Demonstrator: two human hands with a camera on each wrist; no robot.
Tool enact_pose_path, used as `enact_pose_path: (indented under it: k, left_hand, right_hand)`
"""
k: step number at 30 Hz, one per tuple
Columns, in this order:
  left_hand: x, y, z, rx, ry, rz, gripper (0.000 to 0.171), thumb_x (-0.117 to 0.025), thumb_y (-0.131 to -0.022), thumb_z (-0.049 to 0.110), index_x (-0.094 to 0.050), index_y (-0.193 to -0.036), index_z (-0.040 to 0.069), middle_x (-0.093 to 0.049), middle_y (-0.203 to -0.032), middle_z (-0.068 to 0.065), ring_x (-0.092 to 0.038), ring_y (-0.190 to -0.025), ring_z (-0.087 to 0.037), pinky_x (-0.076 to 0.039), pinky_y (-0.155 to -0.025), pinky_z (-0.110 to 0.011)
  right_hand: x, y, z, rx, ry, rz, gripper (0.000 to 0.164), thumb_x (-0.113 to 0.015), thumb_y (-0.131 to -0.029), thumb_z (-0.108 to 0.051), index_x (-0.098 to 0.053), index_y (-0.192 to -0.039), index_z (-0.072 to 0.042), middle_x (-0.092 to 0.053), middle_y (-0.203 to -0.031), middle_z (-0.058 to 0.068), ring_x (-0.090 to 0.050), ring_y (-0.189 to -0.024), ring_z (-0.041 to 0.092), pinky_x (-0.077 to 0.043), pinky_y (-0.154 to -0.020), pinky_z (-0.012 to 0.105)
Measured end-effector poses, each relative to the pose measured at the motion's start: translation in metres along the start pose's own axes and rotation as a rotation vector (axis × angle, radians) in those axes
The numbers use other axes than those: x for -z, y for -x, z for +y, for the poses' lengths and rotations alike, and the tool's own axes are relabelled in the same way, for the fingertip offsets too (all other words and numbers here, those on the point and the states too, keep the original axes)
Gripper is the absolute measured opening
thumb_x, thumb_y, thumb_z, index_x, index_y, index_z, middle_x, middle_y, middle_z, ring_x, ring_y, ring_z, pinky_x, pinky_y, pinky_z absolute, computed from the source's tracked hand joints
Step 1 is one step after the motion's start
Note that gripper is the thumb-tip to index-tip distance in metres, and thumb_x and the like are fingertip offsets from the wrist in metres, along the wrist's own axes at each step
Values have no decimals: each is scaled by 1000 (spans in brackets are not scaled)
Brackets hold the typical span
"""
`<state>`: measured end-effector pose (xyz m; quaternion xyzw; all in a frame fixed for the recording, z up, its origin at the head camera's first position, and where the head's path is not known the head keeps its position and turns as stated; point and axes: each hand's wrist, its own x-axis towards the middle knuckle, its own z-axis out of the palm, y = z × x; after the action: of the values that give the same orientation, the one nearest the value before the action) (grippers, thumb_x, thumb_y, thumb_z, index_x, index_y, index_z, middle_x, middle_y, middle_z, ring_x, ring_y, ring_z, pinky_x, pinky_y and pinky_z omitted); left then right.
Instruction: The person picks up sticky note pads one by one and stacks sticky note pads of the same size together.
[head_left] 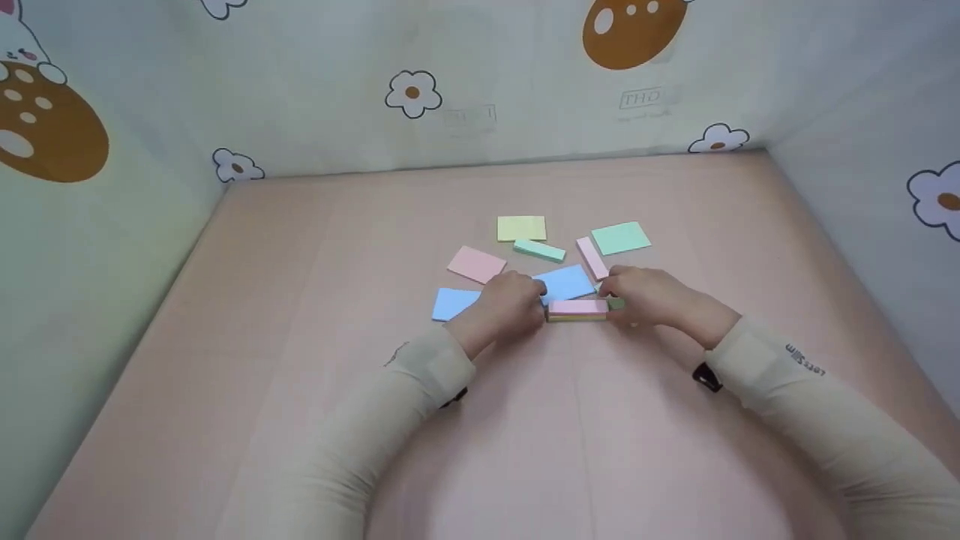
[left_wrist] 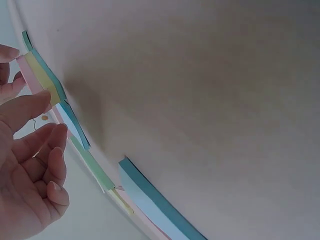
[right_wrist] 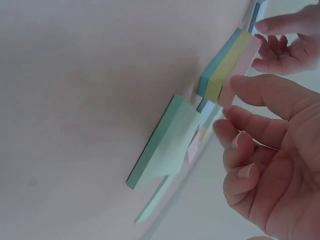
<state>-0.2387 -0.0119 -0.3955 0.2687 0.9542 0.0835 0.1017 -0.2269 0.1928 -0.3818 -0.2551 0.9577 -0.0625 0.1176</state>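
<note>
1. Two bare hands at work: left hand (head_left: 512, 304) and right hand (head_left: 649, 296), one at each end of a layered strip stack (head_left: 577, 308).
2. Stack sits between the hands, long side running left to right. Pink on top, yellow in the middle, blue-green underneath per wrist views. Can't tell whether its underside touches the table (head_left: 300, 450).
3. Left fingers: thumb and forefinger pinch the left end; remaining fingers curled in.
4. Right fingers: thumb and forefinger pinch the right end; other fingers curled too.
5. Just behind the stack: blue block (head_left: 566, 283), lying flat at an angle, partly hidden by the left hand.
6. Second blue piece (head_left: 453, 303) pokes out left of the left hand; pink block (head_left: 477, 265) just beyond that hand.
7. Farther back: yellow block (head_left: 521, 228), with green strip (head_left: 539, 250) just in front of it, slightly skewed.
8. Back right: green block (head_left: 621, 238); pink strip (head_left: 592, 259) beside its left edge, slanting toward the right hand.
9. Both arms in pale sleeves; right sleeve (head_left: 795, 397) carries dark lettering. Patterned wall (head_left: 525, 135) behind, flowers printed on it.
</note>
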Motion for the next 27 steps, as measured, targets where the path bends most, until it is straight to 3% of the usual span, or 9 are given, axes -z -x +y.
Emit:
enact_pose_path:
  k: [11,21,27]
  left_hand:
    - [-2,-2,5,25,-21,-7,25,-55,-87,17,-67,-106,8,-67,-90,-6,-51,-75,-18,-42,-73,-28]
    - [-2,-2,7,-5,-64,12,24,-55,-87,17,-68,-106,8,-68,-98,-6,-60,-86,-21,-46,-80,-31]
    - [-3,-3,8,8,-38,0,25,-56,-87,17,-66,-108,8,-68,-100,-6,-57,-82,-19,-46,-80,-31]
  right_hand:
    - [-3,0,3,11,10,-2,25,-69,-79,-12,-68,-102,-1,-60,-88,9,-48,-71,19,-41,-63,30]
    - [-3,2,5,35,22,3,23,-67,-80,-10,-67,-101,0,-59,-86,9,-49,-70,18,-45,-65,34]
    - [-5,1,5,15,22,3,26,-66,-79,-10,-66,-102,2,-59,-85,9,-47,-69,18,-44,-63,32]
